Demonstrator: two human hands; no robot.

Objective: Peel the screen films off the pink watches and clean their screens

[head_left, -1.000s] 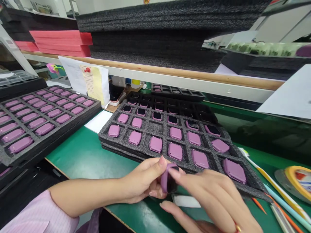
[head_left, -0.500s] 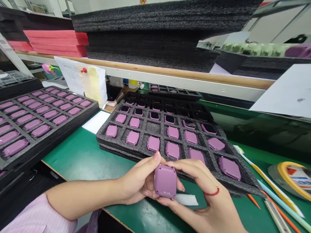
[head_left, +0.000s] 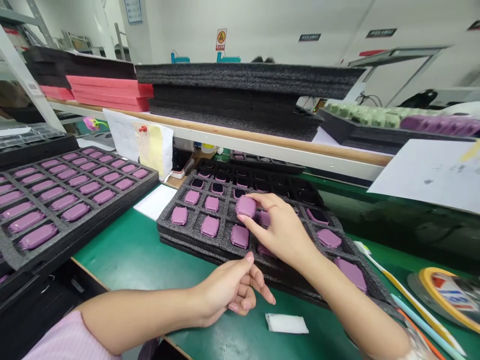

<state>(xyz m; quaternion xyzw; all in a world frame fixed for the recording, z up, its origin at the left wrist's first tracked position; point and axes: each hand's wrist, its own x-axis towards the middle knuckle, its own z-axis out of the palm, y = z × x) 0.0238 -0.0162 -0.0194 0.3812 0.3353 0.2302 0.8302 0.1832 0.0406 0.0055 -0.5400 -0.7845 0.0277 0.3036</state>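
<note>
Between the thumb and fingers of my right hand point(head_left: 281, 227) is a purple smartwatch case point(head_left: 246, 206), its plain purple side up. It is over a compartment in the third column of the black foam tray point(head_left: 225, 250); whether it touches the foam I cannot tell. Around it sit several more purple watch cases, some showing dark screens; my hand and forearm hide part of the tray. My left hand point(head_left: 232, 292) holds nothing, fingers loosely curled and apart, just in front of the tray. A small white strip point(head_left: 287, 323) lies on the green table to its right.
Another foam tray point(head_left: 123, 204) full of purple watch cases stands at left. On the right are a toothbrush point(head_left: 408, 292), a light blue stick point(head_left: 423, 322) and a tape roll point(head_left: 446, 295). A shelf point(head_left: 262, 145) stacked with black foam crosses behind.
My right hand has carried the watch case from my left hand, forward to the tray's vacant compartment. My left hand has let go and stays near the front. The view has tilted up.
</note>
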